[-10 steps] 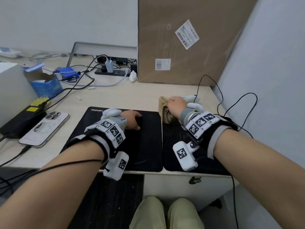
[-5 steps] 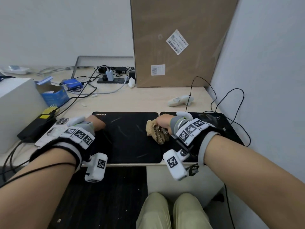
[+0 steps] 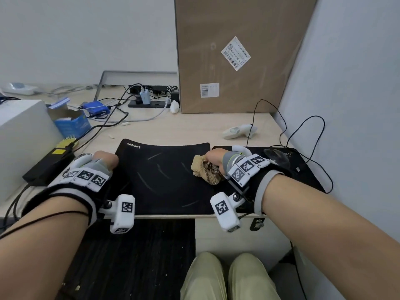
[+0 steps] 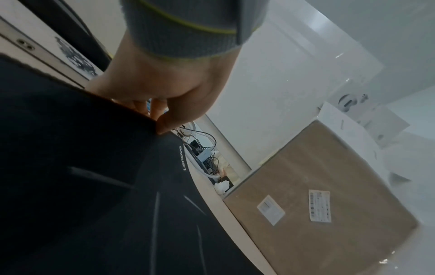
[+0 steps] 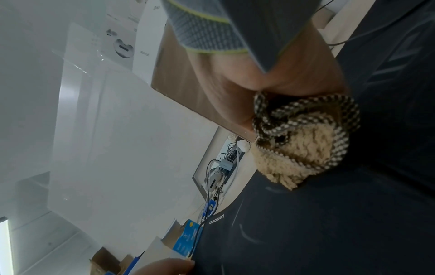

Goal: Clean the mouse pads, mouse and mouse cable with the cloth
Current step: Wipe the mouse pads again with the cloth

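The right hand [image 3: 214, 159] is bunched around the tan cloth [image 3: 205, 172], pressing it onto the Lenovo mouse pad [image 3: 164, 178] near its right edge. The left hand [image 4: 160, 89] pinches that pad's left edge, steadying it. The cloth looks soft and light; the pad thin, floppy, likely to creep unless held. The mouse [image 3: 278, 158] and its cable [image 3: 313, 126] lie right, crowding the second pad [image 3: 303, 167].

You sit at an office workstation: a pale table [image 3: 173, 128] against white partition walls, carrying a power strip [image 3: 149, 102] tangled with chargers and cables. A labelled cardboard box [image 3: 238, 53] leans behind two black mouse pads [image 3: 164, 182].
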A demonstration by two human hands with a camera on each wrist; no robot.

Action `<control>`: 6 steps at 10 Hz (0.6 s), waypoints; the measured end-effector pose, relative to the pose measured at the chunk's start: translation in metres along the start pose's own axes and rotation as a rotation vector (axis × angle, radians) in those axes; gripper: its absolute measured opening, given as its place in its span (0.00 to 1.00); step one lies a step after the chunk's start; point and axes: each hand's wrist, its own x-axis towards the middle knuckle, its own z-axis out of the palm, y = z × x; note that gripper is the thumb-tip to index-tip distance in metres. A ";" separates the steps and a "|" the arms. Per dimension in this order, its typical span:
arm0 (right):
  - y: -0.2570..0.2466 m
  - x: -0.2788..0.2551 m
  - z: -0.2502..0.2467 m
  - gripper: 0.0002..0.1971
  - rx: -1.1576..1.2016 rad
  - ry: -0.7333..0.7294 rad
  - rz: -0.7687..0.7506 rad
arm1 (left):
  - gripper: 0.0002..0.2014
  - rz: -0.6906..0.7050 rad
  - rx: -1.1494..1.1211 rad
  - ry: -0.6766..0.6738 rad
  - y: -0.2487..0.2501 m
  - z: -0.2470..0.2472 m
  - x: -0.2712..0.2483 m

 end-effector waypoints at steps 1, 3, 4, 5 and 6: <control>-0.002 0.009 -0.002 0.22 0.018 0.024 0.037 | 0.21 0.028 -0.070 0.010 -0.005 0.004 0.007; -0.013 0.032 -0.006 0.19 0.092 0.171 0.039 | 0.19 -0.008 -0.546 0.073 0.004 0.005 0.019; -0.010 0.042 -0.013 0.19 -0.017 0.226 -0.068 | 0.21 -0.010 -0.528 0.183 0.013 0.006 0.024; -0.016 0.045 -0.025 0.14 -0.133 0.373 -0.174 | 0.22 0.112 -0.425 0.168 0.029 0.010 0.013; -0.022 0.043 -0.024 0.13 -0.241 0.405 -0.273 | 0.20 0.292 -0.379 0.019 0.048 0.022 -0.003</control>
